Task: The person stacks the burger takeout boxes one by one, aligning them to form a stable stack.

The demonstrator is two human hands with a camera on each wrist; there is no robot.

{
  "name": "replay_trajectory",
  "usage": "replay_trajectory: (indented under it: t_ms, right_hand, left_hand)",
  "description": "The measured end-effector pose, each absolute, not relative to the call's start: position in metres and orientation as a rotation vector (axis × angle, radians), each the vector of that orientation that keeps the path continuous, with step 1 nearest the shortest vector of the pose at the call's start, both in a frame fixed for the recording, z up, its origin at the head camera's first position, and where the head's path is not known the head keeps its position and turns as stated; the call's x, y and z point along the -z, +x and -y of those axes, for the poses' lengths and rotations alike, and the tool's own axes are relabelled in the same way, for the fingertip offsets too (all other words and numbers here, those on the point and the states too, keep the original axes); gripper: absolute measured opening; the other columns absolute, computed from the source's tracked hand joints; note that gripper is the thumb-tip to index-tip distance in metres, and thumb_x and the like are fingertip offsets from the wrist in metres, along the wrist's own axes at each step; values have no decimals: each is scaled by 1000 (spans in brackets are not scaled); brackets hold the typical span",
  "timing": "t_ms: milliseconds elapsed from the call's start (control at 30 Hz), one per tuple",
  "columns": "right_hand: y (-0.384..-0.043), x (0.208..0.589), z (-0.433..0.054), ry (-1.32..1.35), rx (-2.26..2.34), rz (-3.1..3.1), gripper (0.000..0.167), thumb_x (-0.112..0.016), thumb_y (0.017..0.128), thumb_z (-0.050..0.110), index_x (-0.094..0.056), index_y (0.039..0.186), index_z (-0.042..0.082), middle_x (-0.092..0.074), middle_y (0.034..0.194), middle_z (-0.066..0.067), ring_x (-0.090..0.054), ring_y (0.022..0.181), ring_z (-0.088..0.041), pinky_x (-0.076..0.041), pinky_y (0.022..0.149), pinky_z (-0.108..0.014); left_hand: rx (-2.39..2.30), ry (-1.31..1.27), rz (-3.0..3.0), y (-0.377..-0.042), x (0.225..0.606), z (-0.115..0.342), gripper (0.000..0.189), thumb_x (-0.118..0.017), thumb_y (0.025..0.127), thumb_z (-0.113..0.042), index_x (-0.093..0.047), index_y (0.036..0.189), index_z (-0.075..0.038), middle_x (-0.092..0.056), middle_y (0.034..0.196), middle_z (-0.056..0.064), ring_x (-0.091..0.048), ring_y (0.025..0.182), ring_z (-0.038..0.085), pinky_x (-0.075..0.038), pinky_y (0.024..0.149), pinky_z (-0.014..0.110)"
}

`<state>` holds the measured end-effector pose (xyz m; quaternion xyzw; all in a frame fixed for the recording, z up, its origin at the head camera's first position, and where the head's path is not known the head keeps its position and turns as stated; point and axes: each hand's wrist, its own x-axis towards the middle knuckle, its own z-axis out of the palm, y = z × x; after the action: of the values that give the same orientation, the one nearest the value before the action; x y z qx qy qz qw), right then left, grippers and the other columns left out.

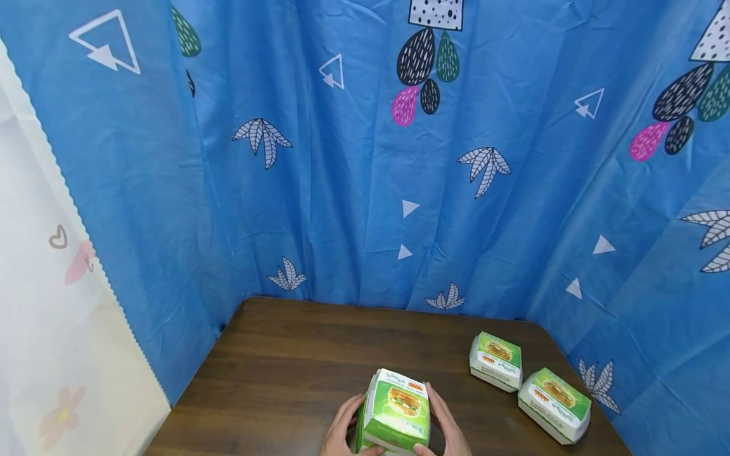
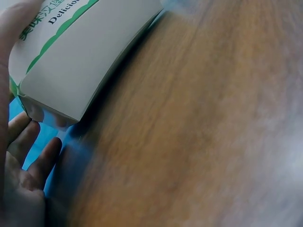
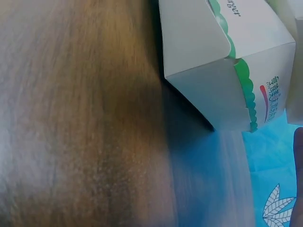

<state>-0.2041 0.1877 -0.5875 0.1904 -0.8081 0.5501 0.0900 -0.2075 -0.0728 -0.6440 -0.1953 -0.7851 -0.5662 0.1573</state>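
Green-and-white card burger box (image 1: 397,408), held btwn. two hands at bottom ctr. of the head view, over the near part of the dark-brown wood-grain surface (image 1: 308,354); burger picture on its top face. L hand (image 1: 341,427): grips the L side, fingers along the flank, thumb at the near face. R hand (image 1: 447,427): grips the R side likewise, thumb tip near the lower front edge. Lower box (image 1: 360,430): green strip only, showing below and to L of the held one, rest hidden; contact btwn. the two can't be told. L wrist view: white box wall w/ green scalloped trim, partial "Delicious" print; fingers beside its corner. R wrist view: similar white walls, a second pale wall at the R edge. To R, well apart from the hands: rear box (image 1: 496,361) and front box (image 1: 555,405), same design, just beside each other, burger pictures up. Bkgd.: blue curtain (image 1: 353,158) w/ leaf, drop & triangle motifs; white curtain (image 1: 45,304) at far L.
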Motion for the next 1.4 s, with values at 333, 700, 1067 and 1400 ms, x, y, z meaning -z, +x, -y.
replay_trajectory:
  t_ms: [333,700,1067,1400]
  right_hand:
    - [-209,591,-188,685,-1645,2375,97,-79,77,6,-31,162,8,-30,153,31,-45,132,4,-48,98,-22]
    - [-211,590,-186,720,-1628,2419,97,-77,78,9,-30,163,9,-30,155,23,-45,133,1,-45,100,-22]
    - [-209,580,-182,621,-1715,2499,99,-78,78,9,-27,162,2,-29,157,2,-44,132,1,-44,103,-22]
    - [-209,579,-182,559,-1781,2534,96,-76,80,10,-27,163,4,-29,162,-23,-41,131,6,-46,100,-24]
  left_hand:
    - [1604,-667,2190,-212,647,76,89,-95,74,-30,-52,150,-13,-53,146,25,-55,128,10,-57,88,31]
    - [1617,-667,2221,-213,648,80,87,-94,76,-29,-52,151,-13,-52,146,20,-54,128,8,-56,89,31]
    - [1599,-666,2267,-213,644,79,85,-91,79,-31,-52,151,-8,-52,145,21,-59,122,9,-55,88,28]
    - [1681,-549,2242,-211,644,75,94,-94,74,-35,-48,154,-14,-53,148,14,-56,120,5,-53,88,28]
